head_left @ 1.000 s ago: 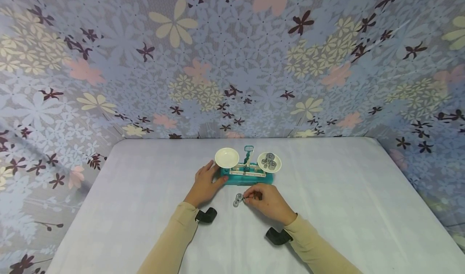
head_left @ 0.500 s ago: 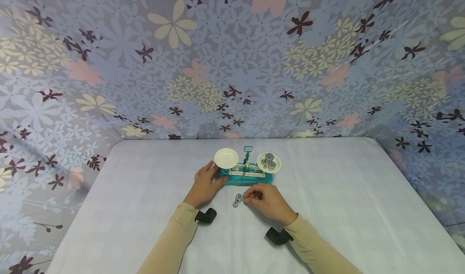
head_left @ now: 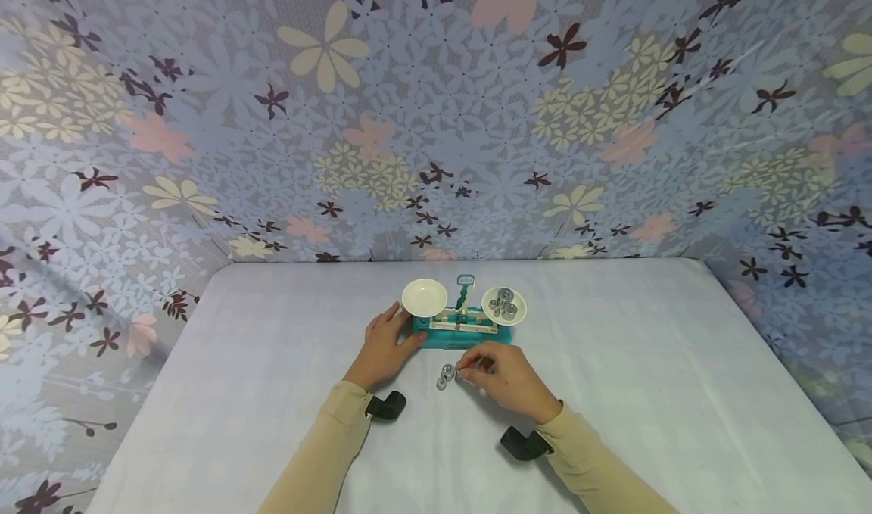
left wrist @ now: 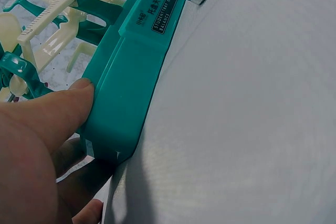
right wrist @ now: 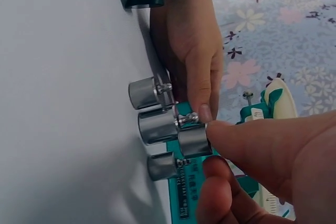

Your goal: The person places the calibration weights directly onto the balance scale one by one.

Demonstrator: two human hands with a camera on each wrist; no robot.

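A teal and white balance scale (head_left: 463, 338) stands on the table. My left hand (head_left: 387, 345) holds the left end of its base, thumb on the front side (left wrist: 79, 100) and fingers around the end. My right hand (head_left: 507, 378) pinches a metal weight (right wrist: 194, 141) between thumb and fingers, just in front of the scale. In the right wrist view this weight sits slightly higher off the table than three others (right wrist: 158, 124) standing beside it. The scale's left pan (head_left: 425, 298) holds nothing; several weights (head_left: 505, 294) lie in the right pan (head_left: 521, 313).
A white cloth covers the table (head_left: 613, 362). Flowered fabric walls (head_left: 477, 120) rise at the back and both sides. Black wrist mounts (head_left: 387, 406) are strapped at both wrists.
The right hand has shifted very slightly, and the weight in its fingertips appears raised a little. The left hand and the scale have stayed in place.
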